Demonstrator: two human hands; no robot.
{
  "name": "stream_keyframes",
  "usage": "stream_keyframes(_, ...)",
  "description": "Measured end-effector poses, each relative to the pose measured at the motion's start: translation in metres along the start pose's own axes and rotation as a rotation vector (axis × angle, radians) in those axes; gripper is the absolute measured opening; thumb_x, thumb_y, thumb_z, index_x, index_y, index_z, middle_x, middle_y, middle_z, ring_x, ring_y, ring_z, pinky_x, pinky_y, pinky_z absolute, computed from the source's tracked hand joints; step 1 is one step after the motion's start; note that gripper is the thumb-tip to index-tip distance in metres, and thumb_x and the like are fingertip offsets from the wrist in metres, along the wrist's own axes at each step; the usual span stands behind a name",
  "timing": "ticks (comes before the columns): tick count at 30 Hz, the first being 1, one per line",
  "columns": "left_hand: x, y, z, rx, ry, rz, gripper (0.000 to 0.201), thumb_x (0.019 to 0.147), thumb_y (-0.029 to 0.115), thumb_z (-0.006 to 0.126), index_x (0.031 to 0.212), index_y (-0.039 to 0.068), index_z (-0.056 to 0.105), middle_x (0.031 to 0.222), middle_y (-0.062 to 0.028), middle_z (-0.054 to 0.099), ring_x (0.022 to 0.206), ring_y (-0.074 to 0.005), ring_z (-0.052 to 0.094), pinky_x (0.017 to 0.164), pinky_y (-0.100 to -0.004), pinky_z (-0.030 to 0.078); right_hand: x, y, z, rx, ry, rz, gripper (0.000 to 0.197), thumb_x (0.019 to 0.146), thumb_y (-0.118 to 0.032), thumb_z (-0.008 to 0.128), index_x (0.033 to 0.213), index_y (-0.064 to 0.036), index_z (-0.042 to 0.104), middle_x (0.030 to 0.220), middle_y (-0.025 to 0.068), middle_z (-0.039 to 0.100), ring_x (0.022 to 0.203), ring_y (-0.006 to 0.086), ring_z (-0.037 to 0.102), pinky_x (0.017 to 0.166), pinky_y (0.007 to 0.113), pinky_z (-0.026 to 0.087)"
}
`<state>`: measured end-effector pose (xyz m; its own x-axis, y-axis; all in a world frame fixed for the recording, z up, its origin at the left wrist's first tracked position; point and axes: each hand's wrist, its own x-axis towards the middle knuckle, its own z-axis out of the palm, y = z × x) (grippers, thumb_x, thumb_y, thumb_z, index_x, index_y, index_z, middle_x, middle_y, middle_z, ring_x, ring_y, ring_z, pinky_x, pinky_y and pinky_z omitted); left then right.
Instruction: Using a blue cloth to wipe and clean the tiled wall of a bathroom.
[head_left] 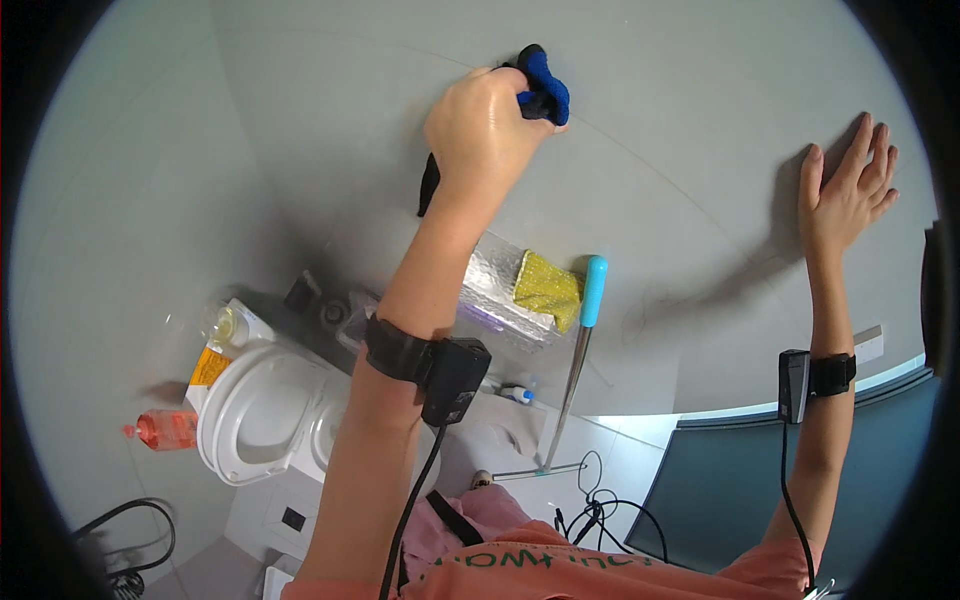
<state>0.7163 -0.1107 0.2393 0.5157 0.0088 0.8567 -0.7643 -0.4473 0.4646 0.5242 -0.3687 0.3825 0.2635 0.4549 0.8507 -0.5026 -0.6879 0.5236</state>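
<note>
Up on the grey wall (pixel 660 90), my left hand (pixel 480 130) is closed around a bunched blue and black cloth (pixel 543 88). The cloth is pressed at the wall surface, and part of it is hidden by my fingers. A dark strip (pixel 428 186) hangs beside my left wrist; whether it belongs to the cloth I cannot tell. Off to the right, my right hand (pixel 848 190) lies against the same wall with its fingers spread and nothing in it.
Below my left hand, a clear shelf (pixel 530 335) holds a yellow cloth (pixel 548 288) and silvery packaging. A squeegee with a turquoise handle (pixel 594 292) leans nearby. A white toilet (pixel 225 425), a red bottle (pixel 165 430), loose cables (pixel 600 510) and a dark door panel (pixel 720 490) surround me.
</note>
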Motion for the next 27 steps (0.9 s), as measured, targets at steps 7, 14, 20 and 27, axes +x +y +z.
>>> stream_keyframes(7, 0.009, -0.059, -0.021, -0.165, -0.145, -0.222, 0.035, 0.060, 0.025, 0.085, 0.077, -0.001, 0.069, 0.066, -0.0105, 0.066, 0.055, -0.0188, 0.061, 0.057, -0.0296, 0.048, -0.002, 0.002, 0.001, -0.011, 0.021, -0.009, 0.068, 0.088, -0.053, 0.049, 0.146, -0.0208, 0.035, 0.149, 0.0115, 0.032, 0.140, 0.0345, 0.024, 0.105, 0.067, 0.017)
stream_keyframes(14, 0.000, -0.038, -0.013, -0.178, -0.137, -0.157, 0.034, 0.059, 0.029, 0.086, 0.077, 0.004, 0.071, 0.061, -0.0097, 0.063, 0.053, -0.0213, 0.059, 0.054, -0.0325, 0.046, -0.002, 0.005, 0.003, -0.001, 0.039, -0.025, 0.067, 0.088, -0.052, 0.050, 0.146, -0.0215, 0.034, 0.149, 0.0110, 0.032, 0.140, 0.0346, 0.024, 0.104, 0.067, 0.017)
stream_keyframes(20, -0.004, -0.039, -0.007, -0.130, -0.037, -0.175, 0.041, 0.053, 0.027, 0.086, 0.080, 0.001, 0.069, 0.073, -0.0167, 0.067, 0.067, -0.0343, 0.064, 0.061, -0.0383, 0.051, 0.001, 0.001, 0.001, 0.000, 0.023, -0.024, 0.067, 0.089, -0.054, 0.048, 0.146, -0.0219, 0.034, 0.149, 0.0109, 0.032, 0.140, 0.0341, 0.024, 0.105, 0.067, 0.016)
stream_keyframes(27, -0.004, -0.070, -0.013, -0.101, -0.006, -0.223, 0.039, 0.058, 0.027, 0.087, 0.081, 0.000, 0.070, 0.072, -0.0138, 0.069, 0.060, -0.0237, 0.064, 0.059, -0.0326, 0.050, -0.001, 0.001, 0.002, -0.001, 0.029, -0.022, 0.068, 0.089, -0.054, 0.048, 0.147, -0.0220, 0.033, 0.149, 0.0111, 0.031, 0.141, 0.0341, 0.023, 0.106, 0.066, 0.016)
